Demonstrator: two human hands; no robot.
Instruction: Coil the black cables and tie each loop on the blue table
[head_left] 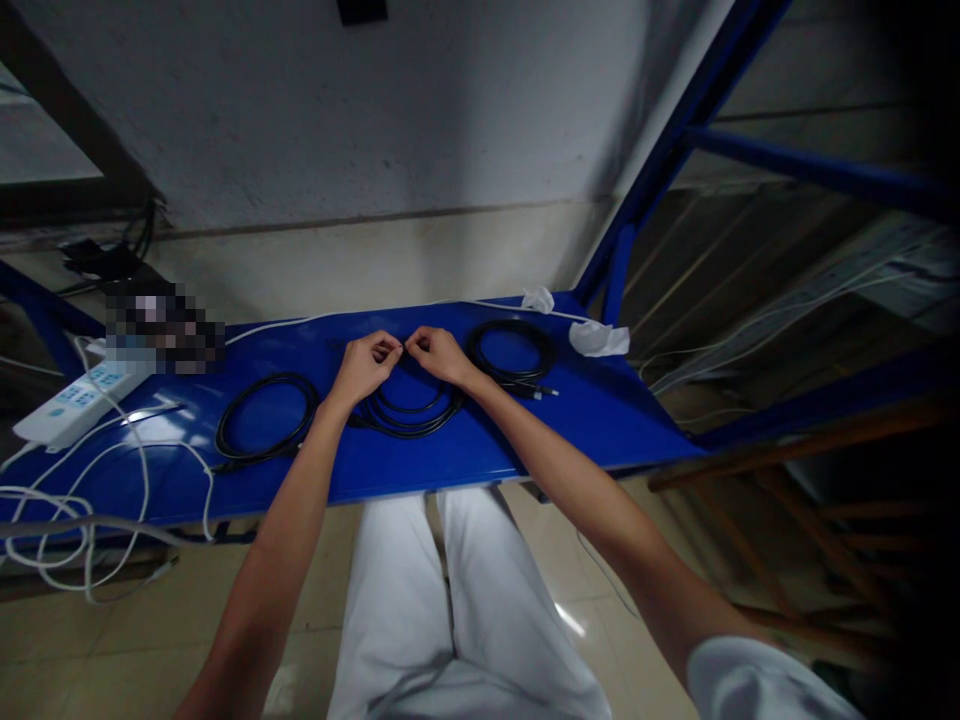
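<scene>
Three coils of black cable lie on the blue table. Over the middle coil (pixel 409 430), my left hand (pixel 369 362) and my right hand (pixel 437 353) are close together. Fingertips are pinched on both hands, with a small dark bit between them, too small to make out. The left coil (pixel 306 385) lies flat beside my left forearm. To the right of my right hand is the right coil (pixel 550 350), with its plug ends pointing right.
On the blue table (pixel 450 462), a white power strip (pixel 75 402) and tangled white cables (pixel 142 465) occupy the left. Crumpled white pieces (pixel 598 340) sit at the back right. Blue frame posts (pixel 619 270) rise there, before the wall.
</scene>
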